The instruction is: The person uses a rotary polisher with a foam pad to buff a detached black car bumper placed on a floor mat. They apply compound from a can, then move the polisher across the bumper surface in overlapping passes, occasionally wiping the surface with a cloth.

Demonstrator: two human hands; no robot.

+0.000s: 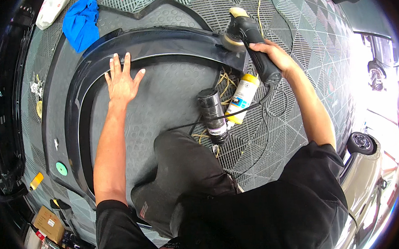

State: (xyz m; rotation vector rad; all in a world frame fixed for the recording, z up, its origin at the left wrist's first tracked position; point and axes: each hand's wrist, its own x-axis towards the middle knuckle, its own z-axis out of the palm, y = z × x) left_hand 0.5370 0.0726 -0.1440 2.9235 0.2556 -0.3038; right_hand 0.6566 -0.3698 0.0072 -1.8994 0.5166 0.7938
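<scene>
A long, curved, glossy black car trim panel (pixel 154 40) arches over a dark rubber mat (pixel 170 85). My left hand (pixel 122 85) is open, its spread fingertips resting on the panel's inner edge left of the arch's top. In my right hand (pixel 275 55) is a black corded polisher (pixel 255 45), gripped round its body. Its pale round pad (pixel 232 42) is against the panel's right end. Below the polisher lie a white and yellow bottle (pixel 242 97) and a black bottle (pixel 212 112), side by side, with the polisher's black cord running across them.
A blue cloth (pixel 81 22) lies by the panel's upper left. A green disc (pixel 61 168) rests on the mat's left part, and a small yellow bottle (pixel 37 181) is beyond it. Grey grid tiles (pixel 314 69) cover the floor. A cardboard box (pixel 49 225) stands at lower left.
</scene>
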